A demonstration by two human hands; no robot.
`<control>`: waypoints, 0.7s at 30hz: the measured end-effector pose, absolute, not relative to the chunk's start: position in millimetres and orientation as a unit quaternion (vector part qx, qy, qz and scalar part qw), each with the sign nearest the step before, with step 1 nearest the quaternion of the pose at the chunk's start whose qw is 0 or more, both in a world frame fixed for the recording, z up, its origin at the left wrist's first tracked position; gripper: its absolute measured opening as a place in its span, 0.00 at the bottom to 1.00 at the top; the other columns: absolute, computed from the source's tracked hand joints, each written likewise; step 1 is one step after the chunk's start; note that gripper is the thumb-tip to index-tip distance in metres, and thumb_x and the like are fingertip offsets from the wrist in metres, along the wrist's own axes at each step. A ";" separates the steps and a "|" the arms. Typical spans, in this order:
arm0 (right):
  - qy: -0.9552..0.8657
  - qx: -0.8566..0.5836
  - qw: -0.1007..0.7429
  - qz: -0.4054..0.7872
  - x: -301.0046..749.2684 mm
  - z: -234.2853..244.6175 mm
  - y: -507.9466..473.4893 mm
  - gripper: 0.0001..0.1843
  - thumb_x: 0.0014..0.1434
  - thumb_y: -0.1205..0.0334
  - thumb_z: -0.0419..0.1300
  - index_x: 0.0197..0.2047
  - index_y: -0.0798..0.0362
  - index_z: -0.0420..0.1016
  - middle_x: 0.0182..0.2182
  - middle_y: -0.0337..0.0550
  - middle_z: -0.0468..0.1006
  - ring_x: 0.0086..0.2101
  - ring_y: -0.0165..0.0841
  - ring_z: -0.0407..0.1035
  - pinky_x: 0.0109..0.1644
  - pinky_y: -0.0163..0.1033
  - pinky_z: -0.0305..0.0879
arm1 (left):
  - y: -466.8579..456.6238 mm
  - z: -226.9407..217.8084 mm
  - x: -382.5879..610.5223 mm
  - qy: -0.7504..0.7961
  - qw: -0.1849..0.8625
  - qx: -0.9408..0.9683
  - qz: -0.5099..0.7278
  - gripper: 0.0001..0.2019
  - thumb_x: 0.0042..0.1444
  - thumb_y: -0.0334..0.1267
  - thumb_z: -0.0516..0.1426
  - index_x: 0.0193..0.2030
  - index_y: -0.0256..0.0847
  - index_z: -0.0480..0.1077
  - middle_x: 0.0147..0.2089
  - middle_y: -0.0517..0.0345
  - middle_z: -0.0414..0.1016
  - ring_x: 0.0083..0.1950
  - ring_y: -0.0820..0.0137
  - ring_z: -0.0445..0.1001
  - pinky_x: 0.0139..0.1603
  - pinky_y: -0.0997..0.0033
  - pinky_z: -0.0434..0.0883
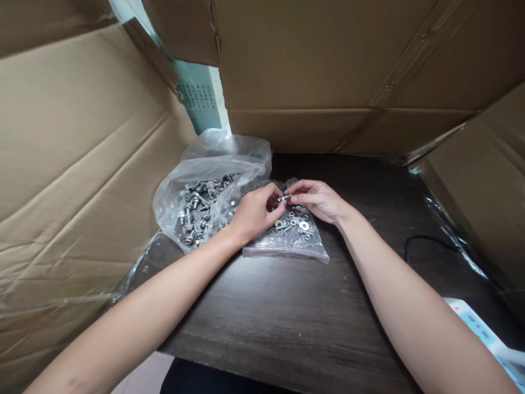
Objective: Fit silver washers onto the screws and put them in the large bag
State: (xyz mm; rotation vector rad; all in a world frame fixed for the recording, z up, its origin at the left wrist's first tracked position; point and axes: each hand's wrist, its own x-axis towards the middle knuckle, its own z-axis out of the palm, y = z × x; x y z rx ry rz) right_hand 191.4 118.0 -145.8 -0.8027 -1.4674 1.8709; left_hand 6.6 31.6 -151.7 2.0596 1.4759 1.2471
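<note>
A small metal bolt point(284, 197) is pinched between my two hands, above a flat clear zip bag. My left hand point(257, 212) grips its left end with thumb and fingers. From the right, the fingertips of my right hand point(318, 200) close on its other end. Beneath them, the zip bag point(287, 249) bears loose washers point(304, 225), nuts and small screws; I cannot tell which lie inside it and which on top. Beside my left hand stands a larger clear plastic bag point(168, 205), its mouth open, with many assembled bolts point(192, 210) in it.
Cardboard walls point(303, 65) enclose the dark wooden table point(279, 306) at the left, back and right. A black cable point(429, 237) lies at the right. A white and blue power strip point(478, 328) sits near the right front edge, beside my right forearm.
</note>
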 end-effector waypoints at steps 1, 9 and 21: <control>-0.548 -0.303 0.316 0.713 191.2 -145.5 117.9 0.14 0.39 0.65 0.76 0.33 0.52 0.83 0.32 0.40 0.80 0.36 0.31 0.74 0.44 0.38 0.71 | 31.8 -152.0 6.6 0.514 0.157 0.720 0.439 0.03 0.61 0.35 0.61 0.40 0.40 0.71 0.36 0.59 0.78 0.37 0.71 0.77 0.37 0.71 0.71; -0.568 -0.328 0.306 0.690 188.6 -143.8 115.6 0.12 0.45 0.62 0.73 0.35 0.55 0.81 0.25 0.39 0.75 0.26 0.27 0.67 0.29 0.34 0.61 | 32.8 -153.8 7.5 0.504 0.152 0.711 0.466 0.06 0.58 0.32 0.61 0.43 0.39 0.70 0.35 0.59 0.77 0.36 0.71 0.77 0.39 0.71 0.72; -0.619 -0.331 0.250 0.667 189.8 -143.9 116.8 0.14 0.41 0.67 0.69 0.36 0.55 0.81 0.23 0.38 0.75 0.23 0.27 0.65 0.28 0.34 0.60 | 33.7 -154.1 7.2 0.498 0.145 0.717 0.465 0.07 0.59 0.31 0.61 0.45 0.39 0.71 0.38 0.58 0.78 0.37 0.71 0.76 0.40 0.71 0.72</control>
